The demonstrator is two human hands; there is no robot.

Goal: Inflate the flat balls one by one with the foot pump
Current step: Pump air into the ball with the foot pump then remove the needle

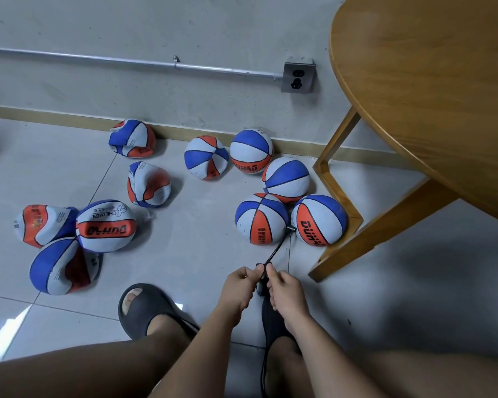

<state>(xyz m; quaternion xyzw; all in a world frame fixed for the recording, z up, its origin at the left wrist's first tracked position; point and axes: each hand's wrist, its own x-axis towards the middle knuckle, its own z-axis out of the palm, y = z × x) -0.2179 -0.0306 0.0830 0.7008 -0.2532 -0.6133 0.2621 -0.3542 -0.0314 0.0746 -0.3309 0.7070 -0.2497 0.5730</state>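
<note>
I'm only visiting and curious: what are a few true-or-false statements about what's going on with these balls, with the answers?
1. The left hand and right hand both pinch the black hose. True.
2. The hose leads to a crumpled ball on the left. False: it runs to a round ball near the table leg on the right.
3. A socket sits on the wall. True.
4. The person is barefoot. False: a black sandal is worn.
</note>
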